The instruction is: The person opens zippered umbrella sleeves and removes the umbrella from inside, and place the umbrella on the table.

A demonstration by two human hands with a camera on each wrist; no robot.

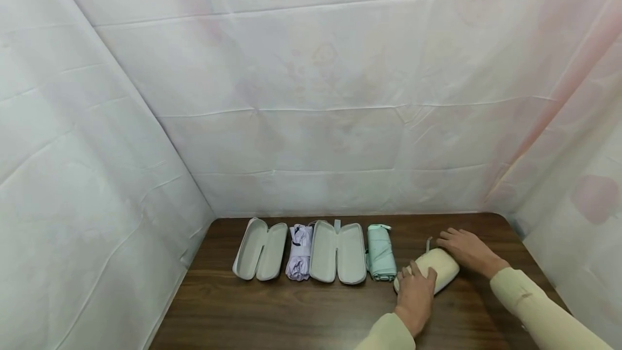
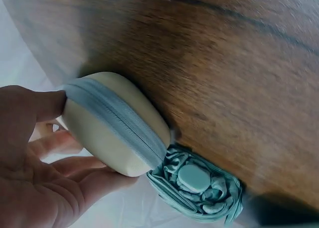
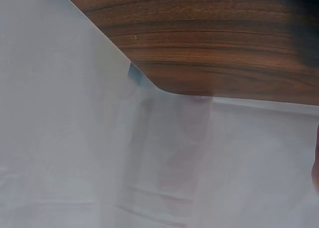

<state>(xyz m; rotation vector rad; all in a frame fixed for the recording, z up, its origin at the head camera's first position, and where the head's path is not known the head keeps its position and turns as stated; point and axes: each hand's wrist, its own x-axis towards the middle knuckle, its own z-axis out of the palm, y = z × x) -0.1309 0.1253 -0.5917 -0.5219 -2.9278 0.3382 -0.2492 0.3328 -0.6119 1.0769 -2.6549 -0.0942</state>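
A closed cream zippered case (image 1: 441, 264) with a grey zipper band lies tilted at the table's right side. My left hand (image 1: 416, 296) grips its near left part. In the left wrist view, the thumb and fingers of that hand (image 2: 55, 163) are around the case (image 2: 117, 123). My right hand (image 1: 468, 251) is at the far right edge of the case, its fingers extended; contact there is unclear. A small strap (image 1: 428, 244) sticks up behind the case. Left of it lies a folded mint-green umbrella (image 1: 381, 253), its end (image 2: 194, 178) showing in the left wrist view.
Two open grey-lined cases (image 1: 351, 255) (image 1: 272, 253) lie in the row to the left, with a folded lilac umbrella (image 1: 299, 253) between them. The dark wooden table (image 1: 291, 317) meets pale hanging cloth (image 1: 311, 139) at its back and sides.
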